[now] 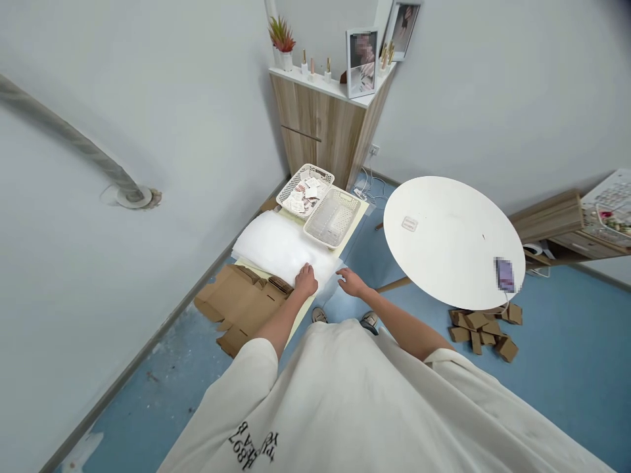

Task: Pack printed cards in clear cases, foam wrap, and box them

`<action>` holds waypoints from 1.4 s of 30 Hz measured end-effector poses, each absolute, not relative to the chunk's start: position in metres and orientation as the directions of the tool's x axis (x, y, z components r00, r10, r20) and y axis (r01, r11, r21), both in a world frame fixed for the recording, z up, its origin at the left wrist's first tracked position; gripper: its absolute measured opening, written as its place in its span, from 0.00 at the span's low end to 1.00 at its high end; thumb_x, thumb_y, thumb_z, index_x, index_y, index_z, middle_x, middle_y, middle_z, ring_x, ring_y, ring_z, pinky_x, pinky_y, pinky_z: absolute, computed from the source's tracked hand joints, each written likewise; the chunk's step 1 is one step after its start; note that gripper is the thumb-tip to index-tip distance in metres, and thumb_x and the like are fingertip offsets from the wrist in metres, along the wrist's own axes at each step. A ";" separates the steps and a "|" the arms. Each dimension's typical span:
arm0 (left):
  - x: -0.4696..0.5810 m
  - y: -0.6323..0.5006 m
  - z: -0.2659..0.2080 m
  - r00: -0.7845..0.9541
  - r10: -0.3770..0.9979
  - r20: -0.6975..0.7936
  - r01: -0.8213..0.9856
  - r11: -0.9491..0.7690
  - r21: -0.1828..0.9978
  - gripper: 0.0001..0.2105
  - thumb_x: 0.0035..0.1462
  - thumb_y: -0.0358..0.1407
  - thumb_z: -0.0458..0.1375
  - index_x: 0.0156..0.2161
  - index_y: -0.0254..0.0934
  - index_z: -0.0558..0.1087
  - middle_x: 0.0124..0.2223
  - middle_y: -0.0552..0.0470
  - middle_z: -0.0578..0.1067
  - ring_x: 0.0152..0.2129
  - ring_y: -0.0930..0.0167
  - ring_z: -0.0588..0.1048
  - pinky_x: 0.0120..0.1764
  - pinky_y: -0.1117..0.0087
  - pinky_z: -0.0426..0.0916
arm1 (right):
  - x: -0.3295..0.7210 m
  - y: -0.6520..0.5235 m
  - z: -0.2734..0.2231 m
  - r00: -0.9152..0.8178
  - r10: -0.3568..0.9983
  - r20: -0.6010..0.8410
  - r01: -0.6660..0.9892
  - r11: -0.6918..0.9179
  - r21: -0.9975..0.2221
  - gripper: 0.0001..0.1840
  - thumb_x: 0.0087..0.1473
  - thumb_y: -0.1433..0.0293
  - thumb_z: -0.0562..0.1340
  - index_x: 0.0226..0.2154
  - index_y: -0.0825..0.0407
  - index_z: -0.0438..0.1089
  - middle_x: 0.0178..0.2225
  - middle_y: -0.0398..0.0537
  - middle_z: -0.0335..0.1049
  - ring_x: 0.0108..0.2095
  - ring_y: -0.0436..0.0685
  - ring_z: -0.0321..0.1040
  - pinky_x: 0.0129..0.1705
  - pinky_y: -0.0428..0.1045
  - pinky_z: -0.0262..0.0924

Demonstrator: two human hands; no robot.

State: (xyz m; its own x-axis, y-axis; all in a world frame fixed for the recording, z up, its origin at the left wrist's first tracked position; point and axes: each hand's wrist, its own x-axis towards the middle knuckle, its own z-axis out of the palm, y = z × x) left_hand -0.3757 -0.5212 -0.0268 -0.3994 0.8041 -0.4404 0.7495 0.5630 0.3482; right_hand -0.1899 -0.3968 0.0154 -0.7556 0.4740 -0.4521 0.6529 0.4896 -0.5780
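Observation:
A stack of white, slightly glossy sheets [269, 246] lies at a slant over a pale yellow board in front of me. My left hand [306, 281] rests on the near part of the stack, its fingers stretched forward and touching the top sheet. Just off the stack's right edge is my right hand [351, 282], fingers apart and slightly bent beside a translucent sheet corner [339, 265]. Whether its fingertips touch that corner I cannot tell. Behind the stack stand a white basket [321, 172] of small printed packets and a second, shallow white basket [355, 213].
Flattened brown cardboard [246, 305] lies left of my left arm. A round white table [444, 223] carries a phone [504, 274]; small cardboard boxes [486, 328] are heaped on the floor below. A wooden cabinet [320, 108] stands in the corner, with cables [367, 187] beside it.

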 end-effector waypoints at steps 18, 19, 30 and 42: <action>-0.405 -0.547 -0.002 -0.580 0.806 -0.123 0.535 0.490 0.688 0.13 0.66 0.29 0.48 0.51 0.40 0.69 0.48 0.49 0.77 0.44 0.68 0.75 0.48 0.68 0.69 | -0.240 -0.427 0.019 -0.764 0.441 -0.472 0.644 0.472 -0.602 0.24 0.63 0.69 0.54 0.60 0.53 0.66 0.60 0.55 0.65 0.52 0.59 0.70 0.53 0.50 0.62; -0.404 -0.547 -0.003 -0.583 0.801 -0.135 0.519 0.496 0.696 0.12 0.65 0.29 0.49 0.51 0.40 0.70 0.47 0.50 0.77 0.43 0.69 0.75 0.47 0.68 0.70 | -0.240 -0.426 0.019 -0.761 0.445 -0.473 0.647 0.466 -0.603 0.24 0.63 0.69 0.54 0.60 0.53 0.66 0.60 0.55 0.66 0.52 0.59 0.70 0.53 0.50 0.62; -0.399 -0.548 -0.015 -0.616 0.769 -0.171 0.478 0.538 0.694 0.12 0.60 0.24 0.53 0.46 0.39 0.70 0.46 0.48 0.74 0.39 0.70 0.75 0.47 0.67 0.70 | -0.239 -0.426 0.012 -0.727 0.508 -0.462 0.672 0.383 -0.634 0.22 0.62 0.70 0.56 0.58 0.52 0.69 0.58 0.52 0.69 0.53 0.58 0.70 0.57 0.50 0.61; -0.382 -0.518 -0.007 -0.531 0.811 -0.244 0.723 0.584 0.369 0.12 0.63 0.38 0.57 0.50 0.39 0.67 0.54 0.42 0.67 0.54 0.59 0.66 0.54 0.60 0.60 | -0.224 -0.426 0.013 -0.669 0.520 -0.531 0.729 0.321 -0.604 0.22 0.61 0.70 0.57 0.57 0.52 0.70 0.58 0.53 0.69 0.52 0.59 0.71 0.56 0.51 0.62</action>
State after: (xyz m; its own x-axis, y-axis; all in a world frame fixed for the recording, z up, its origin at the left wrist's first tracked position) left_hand -0.3824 -0.5181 -0.0070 -0.5313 0.8112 -0.2445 0.7226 0.5845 0.3690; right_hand -0.2241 -0.4264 0.0127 -0.6692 0.5197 -0.5311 0.7291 0.3215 -0.6042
